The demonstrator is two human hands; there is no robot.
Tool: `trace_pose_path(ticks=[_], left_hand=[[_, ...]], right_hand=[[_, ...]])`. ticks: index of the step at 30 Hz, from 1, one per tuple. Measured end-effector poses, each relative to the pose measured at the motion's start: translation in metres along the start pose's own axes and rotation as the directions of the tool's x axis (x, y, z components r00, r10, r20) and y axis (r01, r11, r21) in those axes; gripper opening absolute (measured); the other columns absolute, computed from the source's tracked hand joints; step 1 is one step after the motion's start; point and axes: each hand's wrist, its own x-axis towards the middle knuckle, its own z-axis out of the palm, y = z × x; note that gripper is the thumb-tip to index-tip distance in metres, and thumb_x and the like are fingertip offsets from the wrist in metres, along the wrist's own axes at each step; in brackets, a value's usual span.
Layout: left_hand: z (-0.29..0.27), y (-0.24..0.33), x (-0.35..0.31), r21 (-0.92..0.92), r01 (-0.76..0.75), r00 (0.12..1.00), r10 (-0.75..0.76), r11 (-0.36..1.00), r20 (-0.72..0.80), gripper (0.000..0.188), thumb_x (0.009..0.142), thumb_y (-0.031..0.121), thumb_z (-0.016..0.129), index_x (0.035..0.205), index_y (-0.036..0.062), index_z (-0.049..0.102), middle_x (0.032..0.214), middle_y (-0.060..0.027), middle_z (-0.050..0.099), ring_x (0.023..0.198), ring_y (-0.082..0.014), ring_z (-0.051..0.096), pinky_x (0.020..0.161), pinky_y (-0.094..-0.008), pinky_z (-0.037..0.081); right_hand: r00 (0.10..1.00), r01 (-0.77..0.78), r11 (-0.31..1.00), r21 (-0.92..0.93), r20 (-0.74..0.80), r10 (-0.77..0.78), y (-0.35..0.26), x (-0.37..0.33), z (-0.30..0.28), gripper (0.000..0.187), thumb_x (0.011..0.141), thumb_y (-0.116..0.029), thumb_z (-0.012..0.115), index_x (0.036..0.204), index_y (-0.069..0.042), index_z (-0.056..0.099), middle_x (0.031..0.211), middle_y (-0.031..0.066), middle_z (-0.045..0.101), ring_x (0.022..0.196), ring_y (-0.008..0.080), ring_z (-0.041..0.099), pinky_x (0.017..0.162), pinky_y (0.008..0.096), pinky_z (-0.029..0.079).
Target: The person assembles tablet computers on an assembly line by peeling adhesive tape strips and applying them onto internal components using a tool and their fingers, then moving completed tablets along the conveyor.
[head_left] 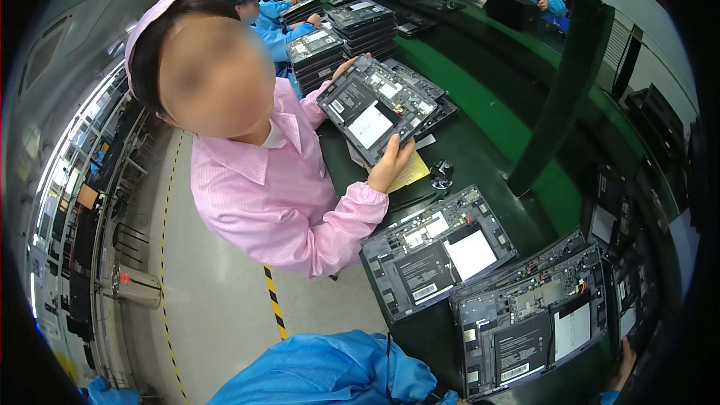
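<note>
At the lower right, my right hand (624, 366) is beside the right edge of an opened laptop base (525, 337), which shows its black battery, circuit board and a white panel. Only part of this hand shows, and I cannot make out whether its fingers grip the edge. My blue left sleeve (330, 371) fills the bottom middle; the left hand itself is out of sight. The base lies on top of other laptop bases. Just left of it, another opened laptop base (439, 251) rests on the green bench, with no hand on it.
A co-worker in pink (277, 187) holds an opened laptop base (379, 105) in both hands across the bench (517, 210). Tall laptop stacks (315, 56) stand beyond. More laptop parts (607, 210) lie at right, and a dark post (559, 97) rises from the bench.
</note>
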Motion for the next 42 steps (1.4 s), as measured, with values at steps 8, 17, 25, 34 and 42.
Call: trace_pose_path(ticks=[8,17,25,34,42], left_hand=[[0.242,-0.073,0.271,0.691,-0.687,0.314,-0.95,-0.226,0.001,0.024,0.089,0.027,0.061,0.096,0.008,0.074,0.111,-0.0096,0.062,0.107,-0.0248,0.058,0.087,-0.0384,0.047],[0.261,-0.089,0.273,0.63,-0.756,0.226,-0.974,-0.178,-0.005,0.029,0.093,0.021,0.056,0.113,0.0055,0.069,0.12,-0.0106,0.063,0.112,-0.0235,0.059,0.092,-0.0361,0.049],[0.34,-0.021,0.337,0.582,-0.81,0.194,-0.97,-0.072,0.15,0.028,0.089,0.017,0.062,0.112,0.0065,0.072,0.111,-0.0078,0.065,0.102,-0.0218,0.061,0.083,-0.0358,0.051],[0.41,-0.006,0.417,0.588,-0.809,0.232,-0.934,-0.03,0.272,0.028,0.084,0.012,0.068,0.111,0.0077,0.076,0.1,-0.0048,0.068,0.091,-0.0198,0.064,0.073,-0.0355,0.052],[0.465,-0.066,0.411,0.573,-0.812,0.339,-0.892,-0.116,0.3,0.031,0.08,0.008,0.074,0.11,0.0087,0.079,0.091,-0.002,0.07,0.081,-0.0181,0.066,0.064,-0.0352,0.053]], right_hand=[[0.984,-0.158,0.787,0.597,0.03,0.175,-0.08,-0.094,0.006,0.016,0.094,-0.023,0.079,0.096,-0.012,0.068,0.081,-0.0017,0.058,0.059,0.0094,0.051,0.04,0.0223,0.027],[0.978,0.069,0.694,0.717,-0.186,0.095,-0.111,-0.198,-0.026,0.02,0.097,-0.016,0.075,0.095,-0.011,0.055,0.08,-0.0027,0.055,0.058,0.0058,0.042,0.041,0.0222,0.026],[0.975,0.112,0.606,0.787,-0.206,0.087,-0.052,-0.351,-0.101,0.009,0.099,-0.014,0.071,0.098,-0.009,0.063,0.088,0.0034,0.071,0.067,0.0103,0.068,0.04,0.0236,0.037],[0.93,-0.216,0.692,0.689,-0.072,0.362,0.032,-0.447,-0.074,0.027,0.095,-0.031,0.08,0.107,-0.01,0.069,0.077,-0.0027,0.059,0.047,0.0082,0.041,0.04,0.0247,0.027],[0.951,0.044,0.914,-0.403,-0.265,-0.162,0.04,-0.398,-0.06,0.02,0.099,-0.02,0.068,0.105,-0.002,0.077,0.101,0.0193,0.077,0.087,0.0342,0.075,0.074,0.0434,0.06]])
